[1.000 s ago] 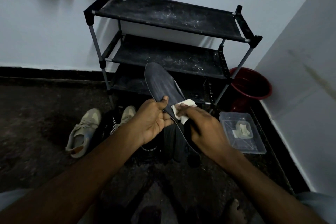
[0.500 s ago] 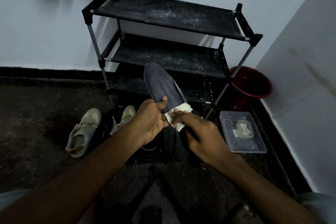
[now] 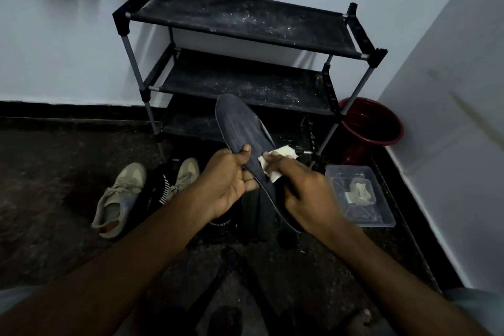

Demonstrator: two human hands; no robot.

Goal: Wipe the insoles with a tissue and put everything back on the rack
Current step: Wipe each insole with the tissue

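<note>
on the dark floor at the left lay a tan shoe (image 3: pixel 118 196), and a bit to its right a second tan shoe (image 3: pixel 186 173). a black thing with white stripes (image 3: pixel 163 192) sat between them.

next came the left hand (image 3: pixel 229 183). it held the insole (image 3: pixel 242 131) by its left edge, with the thumb on top and the fingers curled under. the insole was dark grey and was up in the air, in front of the low shelves of the rack (image 3: pixel 245 19). its toe end pointed up and away, and its heel end was hidden behind the right hand (image 3: pixel 306 196).

the black rack stood by the white wall. its shelves were dusty.

a small folded white tissue (image 3: pixel 276 162) lay on the right edge of the insole, close to the left thumb. the right hand held the tissue in its bent fingers and pressed it on the insole.

to the right, on the floor, sat a clear plastic box (image 3: pixel 364 214) with some bits of tissue (image 3: pixel 358 192) inside. behind the box, in the corner beside the rack, stood a red bucket (image 3: pixel 373 123).
</note>
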